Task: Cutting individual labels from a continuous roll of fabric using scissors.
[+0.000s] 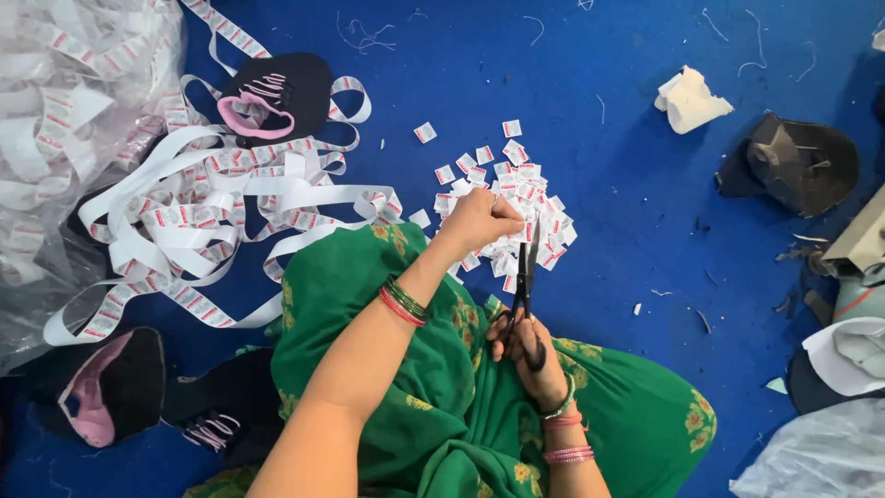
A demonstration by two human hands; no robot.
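Observation:
My left hand (pixel 479 218) is closed, pinching the end of a white label ribbon (pixel 221 198) with red marks, right over a heap of cut labels (pixel 516 203) on the blue floor. My right hand (pixel 521 346) grips black scissors (pixel 527 267) by the handles, blades pointing up toward the left hand's fingers. The ribbon trails in loose coils to the left. Both arms wear bangles above green cloth (pixel 442 387) on my lap.
A clear plastic bag (pixel 55 101) of ribbon lies at the far left. Black shoe uppers with pink lining (pixel 272 92) (pixel 101 387) sit at top left and bottom left. At the right are a crumpled white piece (pixel 691 100), a dark shoe part (pixel 797 161) and more materials.

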